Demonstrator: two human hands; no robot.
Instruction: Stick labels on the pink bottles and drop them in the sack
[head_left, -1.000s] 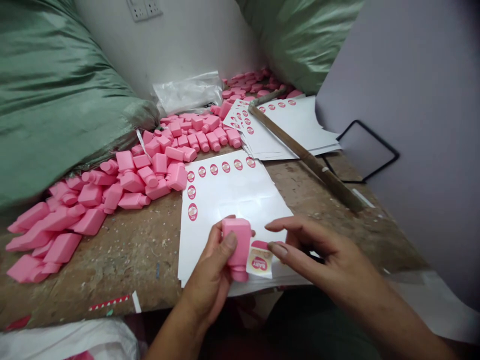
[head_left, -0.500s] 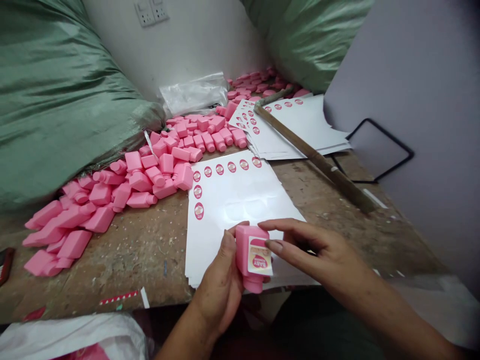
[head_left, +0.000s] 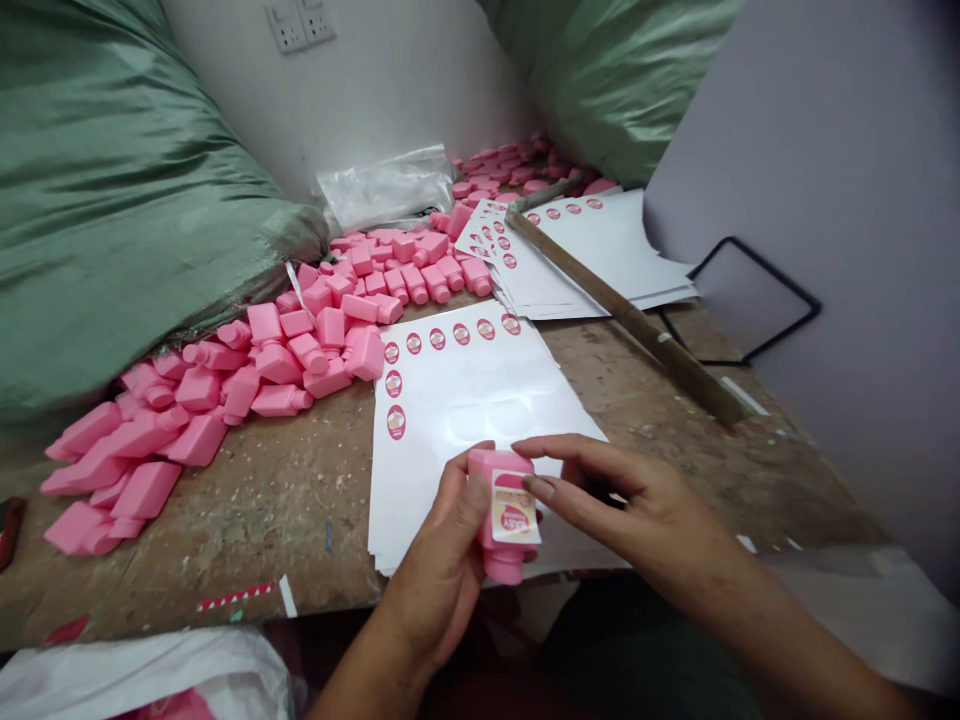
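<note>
The rectangular label [head_left: 514, 516], earlier beside the smooth pink bottle [head_left: 504, 562], now lies on it; left hand [head_left: 448, 550] clasps bottle; right hand [head_left: 654, 505] touches label, pinching I cannot tell.

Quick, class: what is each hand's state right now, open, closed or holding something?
Left hand: closed, holding a pink bottle.
Right hand: thumb at the label; whether it grips cannot be told.
</note>
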